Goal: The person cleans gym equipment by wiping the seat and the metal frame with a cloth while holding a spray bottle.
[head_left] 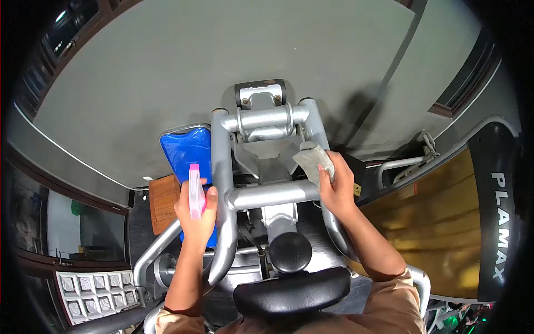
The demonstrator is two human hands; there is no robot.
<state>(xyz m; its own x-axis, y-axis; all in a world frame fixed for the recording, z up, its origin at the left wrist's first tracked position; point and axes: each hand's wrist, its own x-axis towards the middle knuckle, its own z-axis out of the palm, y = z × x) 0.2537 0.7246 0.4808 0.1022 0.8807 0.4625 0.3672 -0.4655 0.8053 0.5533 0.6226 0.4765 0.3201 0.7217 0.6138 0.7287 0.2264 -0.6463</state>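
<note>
My left hand (196, 214) is wrapped round a pink and clear spray bottle (194, 192), held up left of the machine's silver frame. In my right hand (339, 186) is a folded grey cloth (314, 161), gripped between thumb and fingers. The cloth is close above the right part of the silver tubular frame (272, 195) of a gym machine; whether it touches the tube I cannot tell. Below the frame are a round black pad (290, 252) and a black padded seat (295, 290), nearest my body.
A blue chair-like panel (189, 150) and a brown wooden box (164, 203) stand at the left. On the right is a gold panel (428, 234) lettered PLAMAX. A grey wall (278, 44) rises behind the machine. White cube-patterned panel (100, 292) lies lower left.
</note>
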